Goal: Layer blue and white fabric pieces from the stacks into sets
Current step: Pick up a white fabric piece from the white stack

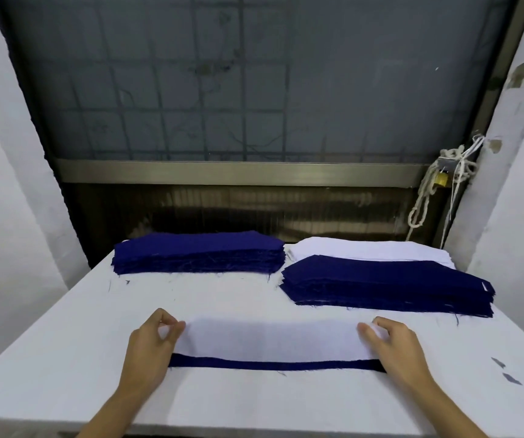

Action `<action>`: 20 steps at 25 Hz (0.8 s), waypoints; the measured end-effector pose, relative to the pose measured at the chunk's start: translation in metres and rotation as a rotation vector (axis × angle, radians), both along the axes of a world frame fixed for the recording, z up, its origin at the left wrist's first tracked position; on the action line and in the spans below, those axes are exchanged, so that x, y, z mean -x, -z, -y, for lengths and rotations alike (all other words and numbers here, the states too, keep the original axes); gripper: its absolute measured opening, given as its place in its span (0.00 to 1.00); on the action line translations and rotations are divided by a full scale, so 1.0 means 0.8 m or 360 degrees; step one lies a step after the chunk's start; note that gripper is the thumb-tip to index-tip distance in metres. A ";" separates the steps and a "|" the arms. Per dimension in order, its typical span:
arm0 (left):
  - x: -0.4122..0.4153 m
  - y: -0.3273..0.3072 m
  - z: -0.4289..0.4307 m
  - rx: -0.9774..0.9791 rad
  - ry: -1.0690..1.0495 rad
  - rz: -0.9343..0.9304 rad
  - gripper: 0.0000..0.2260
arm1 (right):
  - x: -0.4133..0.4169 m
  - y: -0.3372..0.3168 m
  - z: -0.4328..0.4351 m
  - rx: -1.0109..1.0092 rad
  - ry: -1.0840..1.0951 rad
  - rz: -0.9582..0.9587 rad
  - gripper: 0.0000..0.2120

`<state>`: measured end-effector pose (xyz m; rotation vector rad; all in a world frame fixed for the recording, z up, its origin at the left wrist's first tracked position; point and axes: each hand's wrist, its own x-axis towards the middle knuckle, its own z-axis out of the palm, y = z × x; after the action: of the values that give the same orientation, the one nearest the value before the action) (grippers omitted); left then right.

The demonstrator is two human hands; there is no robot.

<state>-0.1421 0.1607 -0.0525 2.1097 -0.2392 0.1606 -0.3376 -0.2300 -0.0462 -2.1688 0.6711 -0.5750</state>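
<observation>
A white fabric piece [270, 339] lies near the front of the table on top of a blue fabric piece [270, 364], whose near edge shows as a dark strip. My left hand [150, 346] pinches the white piece's left end between thumb and fingers. My right hand [396, 346] holds its right end with curled fingers. Behind, a blue stack [200, 252] stands at the back left. A second blue stack [387, 287] sits at the right, in front of a white stack [368, 248].
The white-covered table [64, 358] ends at a front edge close to me. Two small dark fabric scraps [507, 371] lie at the right. A dark window and white walls close in the back and sides; a rope [428, 191] hangs at the back right.
</observation>
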 end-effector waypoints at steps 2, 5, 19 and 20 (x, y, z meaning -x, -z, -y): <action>-0.003 0.002 0.001 -0.0012 -0.0017 0.0006 0.09 | -0.001 0.003 0.001 0.0056 0.0020 -0.0012 0.20; -0.004 0.003 0.003 -0.0072 -0.0032 0.0071 0.08 | -0.003 0.005 0.002 0.0149 0.0074 -0.0048 0.17; -0.007 0.007 0.005 -0.0180 -0.0051 0.0136 0.09 | -0.004 0.011 0.002 0.0322 0.0105 -0.0071 0.14; -0.007 0.006 0.006 -0.0184 -0.0058 0.0129 0.09 | -0.003 0.012 0.002 0.0326 0.0096 -0.0080 0.15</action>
<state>-0.1365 0.1559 -0.0577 2.2259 -0.2640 0.2597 -0.3350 -0.2318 -0.0559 -2.3667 0.7343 -0.6473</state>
